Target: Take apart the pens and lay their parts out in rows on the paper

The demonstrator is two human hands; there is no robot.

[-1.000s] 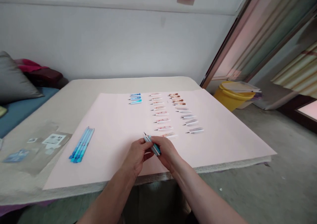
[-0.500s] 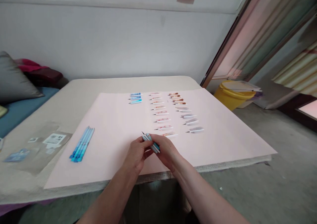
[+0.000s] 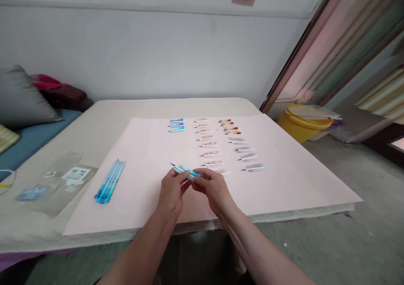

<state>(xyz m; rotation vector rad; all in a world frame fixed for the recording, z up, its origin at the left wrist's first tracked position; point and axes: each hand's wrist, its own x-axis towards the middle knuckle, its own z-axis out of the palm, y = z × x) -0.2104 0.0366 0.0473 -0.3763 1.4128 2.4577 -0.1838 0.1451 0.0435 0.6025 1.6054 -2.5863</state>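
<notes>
Above the near edge of the pink sheet point(image 3: 151, 205), my left hand point(image 3: 171, 190) and my right hand point(image 3: 214, 189) meet around a light-blue pen point(image 3: 189, 170). My left fingers pinch its left part, where a thin dark-tipped piece like a refill points up and left. The right fingers close on its other end; fingers partly hide how the pieces fit. Just beyond, several pink-patterned pens point(image 3: 212, 153) lie in a column, each beside a white dark-tipped stick. Grey ones point(image 3: 252, 167) and brown-ended ones point(image 3: 232, 128) lie to the right, blue ones point(image 3: 176, 124) farther back.
A bundle of blue pens point(image 3: 110, 182) rests at the sheet's left side. Left of it, clear plastic packaging point(image 3: 59, 190) with a white label lies on the cream cover. A yellow bucket point(image 3: 292, 125) stands on the floor at right, beyond the table edge.
Both hands have turned the pen pieces flatter, and the blue barrel now shows lengthwise. My right fingers have shifted toward its right end. The view has swung slightly left.
</notes>
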